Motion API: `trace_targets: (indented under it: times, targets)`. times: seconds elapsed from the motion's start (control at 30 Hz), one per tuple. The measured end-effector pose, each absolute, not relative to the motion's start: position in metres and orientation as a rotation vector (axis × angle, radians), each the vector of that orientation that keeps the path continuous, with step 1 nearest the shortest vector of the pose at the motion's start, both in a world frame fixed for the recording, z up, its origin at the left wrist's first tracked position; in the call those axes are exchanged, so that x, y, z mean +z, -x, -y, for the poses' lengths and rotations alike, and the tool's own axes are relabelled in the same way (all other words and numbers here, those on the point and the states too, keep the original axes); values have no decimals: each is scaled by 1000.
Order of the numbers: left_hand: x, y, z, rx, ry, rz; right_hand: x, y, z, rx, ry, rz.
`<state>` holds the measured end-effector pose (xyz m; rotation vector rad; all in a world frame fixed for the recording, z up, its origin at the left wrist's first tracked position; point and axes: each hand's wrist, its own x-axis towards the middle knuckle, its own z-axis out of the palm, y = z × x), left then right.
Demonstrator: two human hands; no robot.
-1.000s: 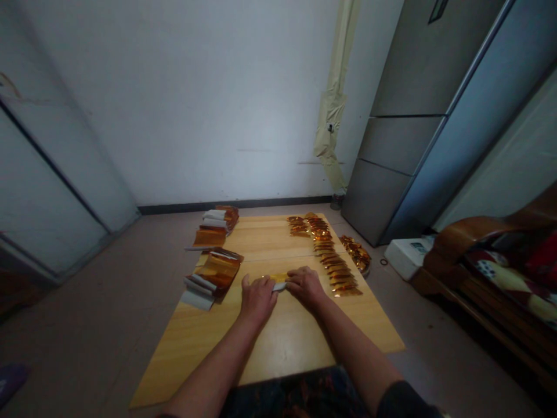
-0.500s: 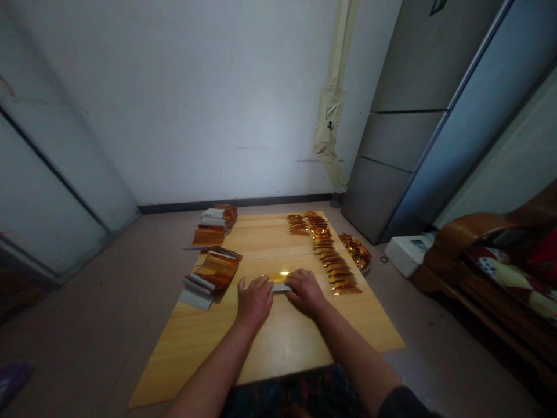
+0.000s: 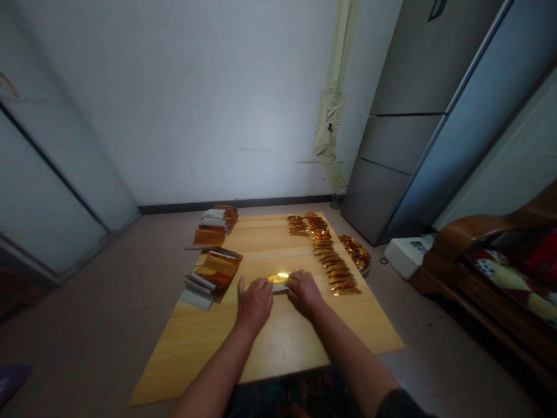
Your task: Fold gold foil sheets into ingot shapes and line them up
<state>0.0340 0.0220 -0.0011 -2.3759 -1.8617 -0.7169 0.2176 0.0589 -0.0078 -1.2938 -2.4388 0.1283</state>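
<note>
A sheet of gold foil paper (image 3: pixel 279 278) with a pale underside lies on the wooden board, its near edge turned up toward me. My left hand (image 3: pixel 255 302) grips its left end with curled fingers, thumb out to the side. At the right end, my right hand (image 3: pixel 304 291) has its fingers closed on the same sheet. The fingers hide both ends of the paper. Left of my hands are piles of loose gold sheets (image 3: pixel 217 267) with grey-white backs. To the right runs a row of folded gold foil pieces (image 3: pixel 335 264).
The light wooden board (image 3: pixel 278 342) stands low over a tiled floor. A second stack of foil sheets (image 3: pixel 211 235) sits at its far left corner. Beyond the right edge is a container heaped with folded foil (image 3: pixel 357 252). A white box (image 3: pixel 404 255), a wooden seat (image 3: pixel 461 244) and a fridge (image 3: pixel 387 168) stand right.
My hands stay at almost the same place on the foil paper. The left fingers have shifted slightly and curled a little more. The piles and the row look unchanged.
</note>
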Motion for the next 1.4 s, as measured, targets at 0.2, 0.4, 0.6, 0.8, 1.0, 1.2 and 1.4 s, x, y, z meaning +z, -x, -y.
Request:
trace_targets:
  times: [0.2,0.4,0.6,0.8,1.0,1.2,1.4]
  targets:
    - [-11,-28,-25,-785,2385,1824,-10,-217,-57,157,1306,2399]
    - [-13,-27,-26,-803,2390,1807,-9,-218,-56,184,1324,2369]
    - [-17,-26,-28,-829,2392,1781,-7,-219,-56,196,1315,2358]
    - [-15,-26,-27,-825,2392,1788,-11,-219,-57,178,1304,2358]
    - [-12,-28,-25,-823,2382,1789,-12,-219,-57,193,1296,2341]
    - [-12,-27,-24,-817,2393,1799,-8,-219,-53,194,1266,2318]
    - [-12,-27,-24,-811,2389,1830,-11,-223,-55,244,1219,2311]
